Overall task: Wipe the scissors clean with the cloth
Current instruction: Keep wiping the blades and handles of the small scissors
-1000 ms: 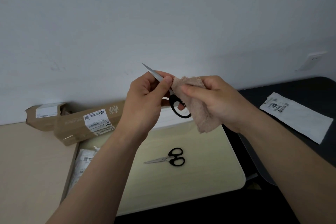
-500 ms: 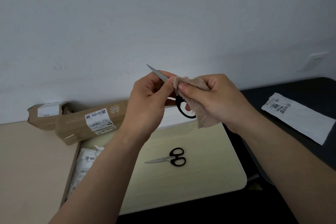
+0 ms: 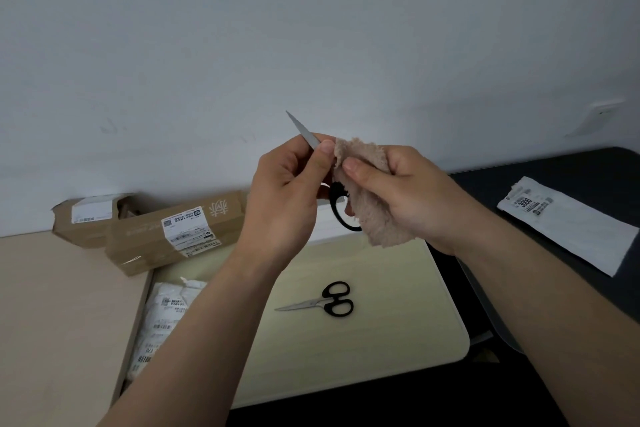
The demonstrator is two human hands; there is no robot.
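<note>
Mid-wipe, frame centre: left hand [image 3: 284, 191] pinches scissors [image 3: 306, 130] by the blade, right hand [image 3: 401, 191] grips cloth [image 3: 370, 204] over the handle end. Tip still bare; second pair [image 3: 320, 300] lies untouched below.

Scissors [image 3: 302, 128] in left hand [image 3: 287, 191], cloth [image 3: 370, 194] in right hand [image 3: 401, 191]

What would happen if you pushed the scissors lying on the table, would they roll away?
Probably not: the scissors lie flat on the pale table, so they'd likely slide or spin. The metal blades look stiff, not bendy. They look thin, so probably light.
</note>
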